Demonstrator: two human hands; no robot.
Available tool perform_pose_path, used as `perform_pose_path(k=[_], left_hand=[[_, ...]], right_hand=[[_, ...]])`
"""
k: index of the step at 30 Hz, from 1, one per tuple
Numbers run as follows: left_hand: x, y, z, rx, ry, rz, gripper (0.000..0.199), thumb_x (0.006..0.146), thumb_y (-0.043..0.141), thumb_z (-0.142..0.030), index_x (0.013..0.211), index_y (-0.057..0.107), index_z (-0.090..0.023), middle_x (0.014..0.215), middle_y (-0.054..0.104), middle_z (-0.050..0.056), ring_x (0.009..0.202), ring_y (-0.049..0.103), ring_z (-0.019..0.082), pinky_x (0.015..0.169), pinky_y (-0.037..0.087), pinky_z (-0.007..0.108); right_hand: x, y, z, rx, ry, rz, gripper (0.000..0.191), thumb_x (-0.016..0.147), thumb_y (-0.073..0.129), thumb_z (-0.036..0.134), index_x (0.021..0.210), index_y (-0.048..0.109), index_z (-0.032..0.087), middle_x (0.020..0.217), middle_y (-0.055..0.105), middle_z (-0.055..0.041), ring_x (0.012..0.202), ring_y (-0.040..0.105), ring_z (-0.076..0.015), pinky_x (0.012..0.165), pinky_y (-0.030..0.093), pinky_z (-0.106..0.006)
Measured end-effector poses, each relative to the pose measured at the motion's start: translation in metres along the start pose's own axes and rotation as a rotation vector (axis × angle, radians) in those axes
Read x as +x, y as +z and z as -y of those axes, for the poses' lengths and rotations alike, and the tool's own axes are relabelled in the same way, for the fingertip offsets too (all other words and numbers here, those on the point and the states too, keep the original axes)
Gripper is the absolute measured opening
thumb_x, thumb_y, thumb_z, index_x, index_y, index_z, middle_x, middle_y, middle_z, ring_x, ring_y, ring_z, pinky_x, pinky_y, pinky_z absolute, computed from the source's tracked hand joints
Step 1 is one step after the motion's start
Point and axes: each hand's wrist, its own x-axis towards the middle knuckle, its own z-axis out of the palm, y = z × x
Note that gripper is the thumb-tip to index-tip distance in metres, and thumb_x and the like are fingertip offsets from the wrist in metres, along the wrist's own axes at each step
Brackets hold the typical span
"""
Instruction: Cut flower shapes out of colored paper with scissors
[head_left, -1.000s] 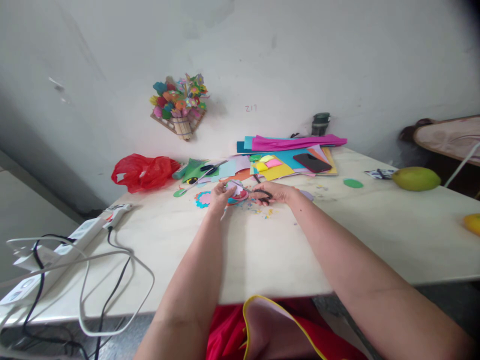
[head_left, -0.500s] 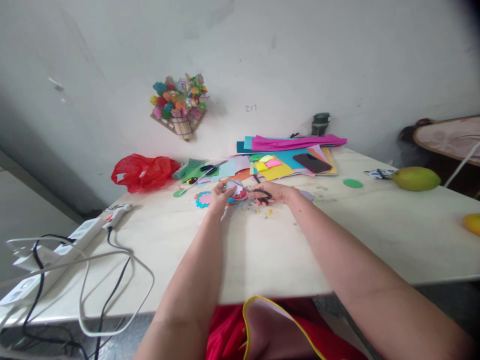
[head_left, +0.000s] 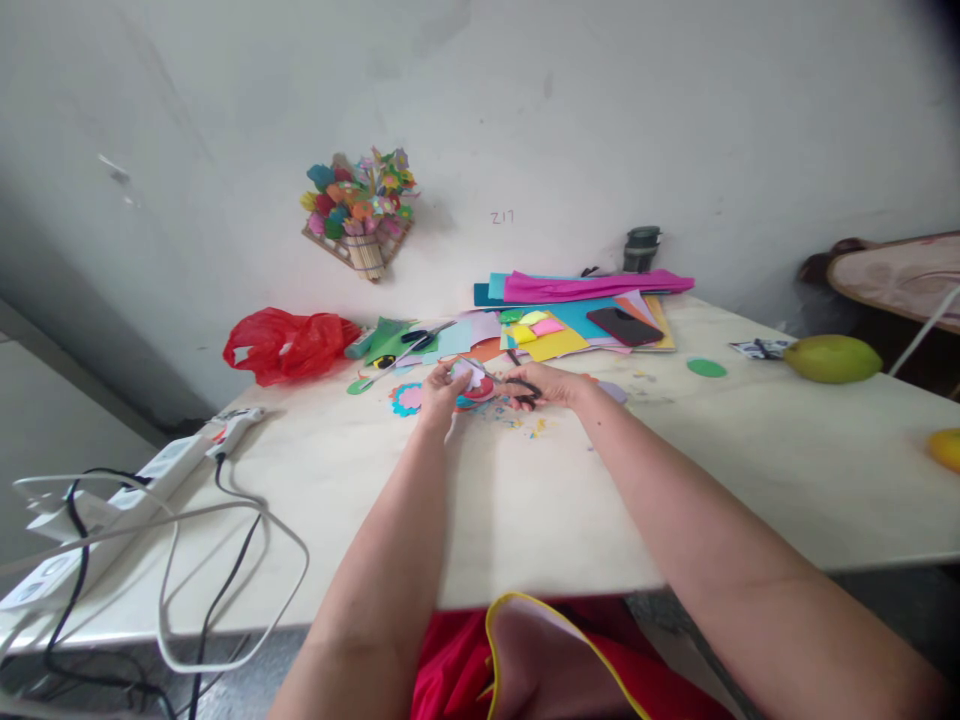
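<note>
Nearest, a red garment (head_left: 457, 660) with yellow trim showed below the table's front edge, and two bare forearms stretched over the pale tabletop (head_left: 555, 520). At the left a white power strip (head_left: 161, 470) lay among looped cables.

Farther in, small paper scraps (head_left: 536, 428) were scattered just on the near side of the hands. The left hand (head_left: 441, 388) had its thumb and fingers clamped on a pale lilac paper piece (head_left: 471, 374), gripping it by its left side, so that most of the piece stuck out to the right of the fingertips, into the gap between the hands. The right hand (head_left: 551, 383) was closed around the dark handles of a pair of scissors (head_left: 527, 390), whose blades pointed left toward the paper; whether they touched its edge was too small to tell. Red and blue paper lay just below the held piece, and a pink-and-blue paper flower (head_left: 409, 399) lay just left of the left hand.

Well to the right sat a green oval (head_left: 706, 368) and a yellow-green fruit (head_left: 832, 358). Beyond the hands were a red plastic bag (head_left: 285, 345), coloured sheets (head_left: 559, 344), and a phone (head_left: 624, 326) lying on them. Farthest, a bouquet of craft flowers (head_left: 364, 210) hung on the wall.
</note>
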Motion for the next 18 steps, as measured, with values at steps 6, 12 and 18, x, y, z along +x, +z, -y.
perform_pose_path(k=[6,12,18], left_hand=[[-0.003,0.007,-0.002,-0.035,-0.006,-0.077,0.052,0.037,0.093,-0.033,0.079,0.067,-0.016,0.064,0.066,-0.002,0.055,0.061,0.013,0.062,0.052,0.028],[-0.006,0.014,-0.004,-0.055,-0.033,-0.088,0.050,0.033,0.094,-0.038,0.066,0.062,-0.017,0.059,0.065,-0.002,0.056,0.063,0.014,0.064,0.053,0.029],[-0.010,0.015,-0.003,-0.078,-0.061,-0.057,0.051,0.035,0.094,-0.043,0.066,0.064,-0.015,0.062,0.068,0.001,0.057,0.064,0.015,0.066,0.054,0.031]], right_hand=[[0.001,0.002,-0.001,-0.001,-0.016,-0.029,0.029,0.073,0.076,0.035,0.065,0.057,0.014,0.052,0.059,0.0006,0.038,0.048,-0.0054,0.036,0.028,-0.018],[0.001,0.006,0.001,0.025,-0.059,-0.071,0.030,0.077,0.074,0.036,0.065,0.057,0.014,0.053,0.060,0.0004,0.040,0.048,-0.0052,0.039,0.032,-0.017],[0.007,0.004,-0.006,-0.022,-0.104,-0.098,0.033,0.081,0.073,0.038,0.065,0.057,0.014,0.054,0.062,-0.0010,0.041,0.050,-0.0062,0.038,0.033,-0.017]])
